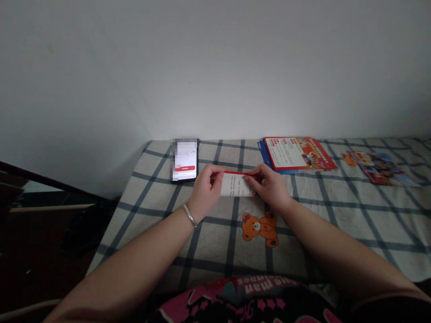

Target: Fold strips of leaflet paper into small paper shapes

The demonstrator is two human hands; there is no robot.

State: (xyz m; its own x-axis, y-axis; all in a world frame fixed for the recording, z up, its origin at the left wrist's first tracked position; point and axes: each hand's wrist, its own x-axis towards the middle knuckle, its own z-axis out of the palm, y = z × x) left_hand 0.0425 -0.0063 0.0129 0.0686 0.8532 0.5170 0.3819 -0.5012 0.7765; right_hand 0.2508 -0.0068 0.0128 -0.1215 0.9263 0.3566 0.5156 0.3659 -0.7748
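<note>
Between my two hands is a white printed card (236, 185) with a red strip along its far edge, held over the checked cloth. Its left end is pinched by my left hand (208, 187), which has a silver bangle at the wrist. At the other end my right hand (268, 185) grips it between thumb and fingers. The fingertips cover both of its ends. A phone (186, 160) with a lit screen, partly blurred out, lies just beyond my left hand. Past my right hand is a stack of colourful printed cards (299, 154), with a red-bordered one on top.
The checked cloth (151, 224) with printed teddy bears covers the surface, which meets a plain wall (215, 67) at the back. A colourful picture sheet (384, 168) lies at the right. Past the left edge is a dark, lower area with a black bag-like thing (87, 224).
</note>
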